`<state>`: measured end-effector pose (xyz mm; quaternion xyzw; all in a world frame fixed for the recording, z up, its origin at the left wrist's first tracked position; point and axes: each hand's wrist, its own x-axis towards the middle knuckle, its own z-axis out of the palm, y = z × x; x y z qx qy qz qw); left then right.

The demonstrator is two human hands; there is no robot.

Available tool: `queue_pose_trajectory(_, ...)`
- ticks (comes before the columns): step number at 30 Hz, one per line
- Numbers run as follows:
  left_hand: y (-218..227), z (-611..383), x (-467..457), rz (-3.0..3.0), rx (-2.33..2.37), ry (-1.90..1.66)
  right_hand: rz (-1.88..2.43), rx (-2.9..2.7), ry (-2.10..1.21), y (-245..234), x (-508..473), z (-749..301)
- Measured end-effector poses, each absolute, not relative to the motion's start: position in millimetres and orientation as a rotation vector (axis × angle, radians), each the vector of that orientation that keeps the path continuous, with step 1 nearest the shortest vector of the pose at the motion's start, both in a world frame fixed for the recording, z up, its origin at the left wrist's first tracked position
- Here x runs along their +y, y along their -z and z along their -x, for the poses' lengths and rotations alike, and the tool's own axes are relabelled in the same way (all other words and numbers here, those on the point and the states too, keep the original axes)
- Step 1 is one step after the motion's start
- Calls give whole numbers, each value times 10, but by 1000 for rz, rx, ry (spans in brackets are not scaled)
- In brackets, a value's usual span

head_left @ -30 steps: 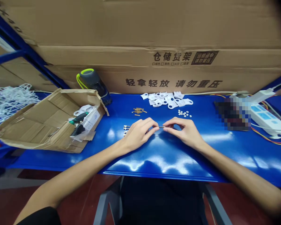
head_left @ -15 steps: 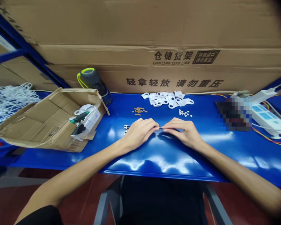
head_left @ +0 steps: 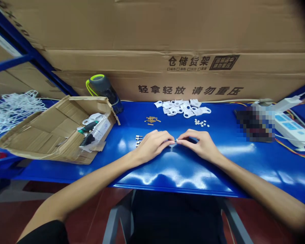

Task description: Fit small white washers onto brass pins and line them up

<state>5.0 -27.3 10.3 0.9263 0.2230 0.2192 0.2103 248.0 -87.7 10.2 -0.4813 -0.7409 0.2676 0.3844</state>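
My left hand [head_left: 156, 144] and my right hand [head_left: 199, 144] meet fingertip to fingertip, low over the blue table. Pinched between them is a small metal pin [head_left: 176, 141] with a pale bit showing by the right fingertips; the fingers cover most of it. Just left of my left hand lie several short metal pins with pale ends [head_left: 138, 137], partly hidden behind that hand. Beyond the hands are a small pile of brass-coloured pins [head_left: 152, 120] and, to the right, a scatter of tiny white pieces [head_left: 200, 122].
White flat parts with round holes [head_left: 184, 107] lie at the back. An open cardboard box [head_left: 48, 132] with tools stands left, beside a dark bottle [head_left: 104, 89] and white cords [head_left: 12, 110]. A power strip [head_left: 291, 125] and wires are right. A cardboard wall [head_left: 104, 57] closes the back.
A pale bit now shows on the pin at my right fingertips, where a dark stretch of it showed before. Both hands stay in nearly the same place; the view has shifted slightly.
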Motion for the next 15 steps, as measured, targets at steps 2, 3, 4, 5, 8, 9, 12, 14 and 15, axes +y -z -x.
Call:
queue_pose_trajectory(2, -92, -54, -289, -2588, 625, -600, 1211, -1926, -657, -80, -880, -2478)
queue_pose_trajectory(3, -90, -54, -296, -2596, 626, -597, 1197, -1939, -658, -70, -880, -2481)
queue_pose_trajectory(4, -92, -53, -301, -2609, 627, -595, 1183, -1953, -665, -62, -879, -2486)
queue_pose_trajectory(5, -95, -51, -303, -2626, 631, -596, 1169, -1968, -673, -58, -878, -2492)
queue_pose_trajectory(8, -106, -44, -298, -2683, 641, -599, 1142, -2003, -684, -66, -875, -2505)
queue_pose_trajectory(9, -107, -43, -293, -2701, 641, -597, 1141, -2006, -671, -73, -874, -2505)
queue_pose_trajectory(12, -92, -42, -273, -2745, 656, -586, 1177, -2001, -603, -84, -867, -2496)
queue_pose_trajectory(14, -78, -42, -256, -2778, 674, -564, 1226, -2018, -558, -75, -854, -2492)
queue_pose_trajectory(15, -73, -41, -246, -2795, 682, -543, 1250, -2034, -538, -65, -844, -2493)
